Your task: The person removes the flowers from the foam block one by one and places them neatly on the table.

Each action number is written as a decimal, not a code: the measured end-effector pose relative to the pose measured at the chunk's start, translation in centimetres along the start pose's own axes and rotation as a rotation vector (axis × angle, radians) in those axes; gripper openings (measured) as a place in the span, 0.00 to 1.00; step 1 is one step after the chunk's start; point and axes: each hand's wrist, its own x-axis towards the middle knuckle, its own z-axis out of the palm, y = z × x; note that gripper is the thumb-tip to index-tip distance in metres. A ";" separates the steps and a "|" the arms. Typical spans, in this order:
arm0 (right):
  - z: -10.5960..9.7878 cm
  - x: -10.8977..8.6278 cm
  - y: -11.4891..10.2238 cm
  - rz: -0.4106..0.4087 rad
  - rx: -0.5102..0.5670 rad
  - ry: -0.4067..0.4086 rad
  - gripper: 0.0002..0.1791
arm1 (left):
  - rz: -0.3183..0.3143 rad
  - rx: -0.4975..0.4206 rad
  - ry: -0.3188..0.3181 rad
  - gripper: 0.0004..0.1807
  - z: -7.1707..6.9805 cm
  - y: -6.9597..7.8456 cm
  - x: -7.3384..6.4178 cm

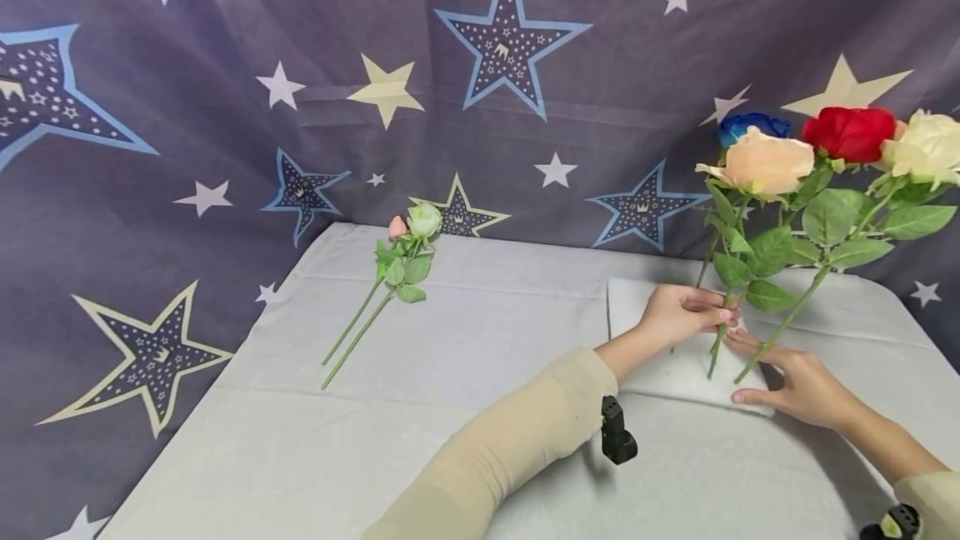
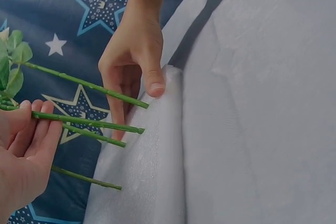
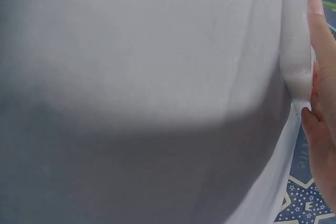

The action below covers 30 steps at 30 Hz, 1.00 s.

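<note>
Left hand: my left hand (image 1: 678,312) is grasping, thumb and fingers pinching slender green stems (image 2: 105,123) above their cut lower ends. Four stems show in the left wrist view; I cannot tell how many are within the grip.

Bunch: the stems carry a full peach rose (image 1: 768,161), a deep blue rose (image 1: 752,125) partly behind it, a bright red rose (image 1: 850,133) and, furthest right, a creamy white rose (image 1: 926,147). Broad green leaves (image 1: 828,217) fill the space below the blooms. The bunch leans to the right, over the right part of the tabletop (image 1: 480,340), which is covered in pale grey cloth. The stem ends lie over a soft, folded white sheet (image 1: 660,373) — contact with it cannot be confirmed.

Right hand: my right hand (image 1: 802,386) is unclenched, thumb and index finger spread apart, touching the right end of that sheet, just beside the stem ends.

Elsewhere: a pale green-white rose (image 1: 425,221) and a small pink rosebud (image 1: 397,228) lie side by side on the left part of the tabletop, well apart from my hands. Behind stands a dark grey-purple fabric backdrop (image 1: 480,144) printed with blue, cream and white stars.
</note>
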 end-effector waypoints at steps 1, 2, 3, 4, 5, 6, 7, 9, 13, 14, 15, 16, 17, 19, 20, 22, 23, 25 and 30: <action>0.0 0.0 0.0 -0.001 0.001 -0.001 0.45 | 0.002 0.004 0.001 0.09 0.0 0.0 0.0; 0.0 0.0 0.0 -0.001 0.003 -0.002 0.45 | 0.004 0.007 0.001 0.09 0.0 0.0 0.0; 0.0 0.0 0.0 -0.002 0.002 0.001 0.45 | 0.008 0.003 -0.001 0.09 0.0 -0.1 0.0; 0.0 0.0 0.0 0.000 -0.001 0.002 0.45 | 0.009 0.013 0.003 0.09 0.0 -0.1 0.0; 0.0 0.0 0.1 0.003 -0.004 0.002 0.45 | 0.015 0.020 0.007 0.09 0.0 -0.1 0.0; 0.1 0.0 0.1 0.007 -0.006 0.003 0.45 | 0.020 0.022 0.011 0.09 -0.1 -0.1 0.0; 0.1 0.0 0.1 0.010 -0.007 0.001 0.45 | 0.025 0.022 0.013 0.09 -0.1 -0.1 0.0; 0.1 0.0 0.1 0.011 -0.006 -0.002 0.45 | 0.036 0.030 0.019 0.09 -0.2 -0.2 0.0; 0.1 0.0 0.2 -0.003 0.014 -0.004 0.44 | 0.055 0.030 0.000 0.10 -0.3 -0.2 0.0; 0.1 0.0 0.2 -0.005 0.016 -0.001 0.44 | 0.062 0.034 -0.009 0.10 -0.3 -0.2 0.0; 0.1 0.0 0.2 -0.008 0.016 0.001 0.44 | 0.068 0.037 -0.017 0.10 -0.3 -0.2 0.0; 0.1 0.0 0.2 -0.010 0.015 0.004 0.44 | 0.074 0.046 -0.020 0.10 -0.3 -0.1 0.0; 0.1 0.0 0.2 -0.011 0.013 0.005 0.45 | 0.081 0.053 -0.022 0.10 -0.3 -0.1 0.0; 0.1 0.1 0.2 -0.012 0.010 0.005 0.45 | 0.088 0.046 -0.022 0.09 -0.2 0.0 0.0; 0.0 0.1 0.2 -0.011 0.009 0.005 0.44 | 0.087 0.038 -0.021 0.09 -0.2 0.0 0.0; 0.0 0.1 0.2 -0.006 0.008 0.004 0.44 | 0.079 0.020 -0.016 0.09 -0.2 0.1 -0.1; 0.1 0.0 0.2 -0.003 0.008 0.003 0.45 | 0.076 0.011 -0.014 0.09 -0.1 0.1 -0.1; 0.0 0.0 0.2 0.003 0.005 0.002 0.45 | 0.069 0.007 -0.007 0.09 -0.1 0.2 -0.1; 0.0 0.0 0.2 0.009 0.009 0.001 0.45 | 0.098 0.016 0.011 0.10 0.0 0.5 -0.1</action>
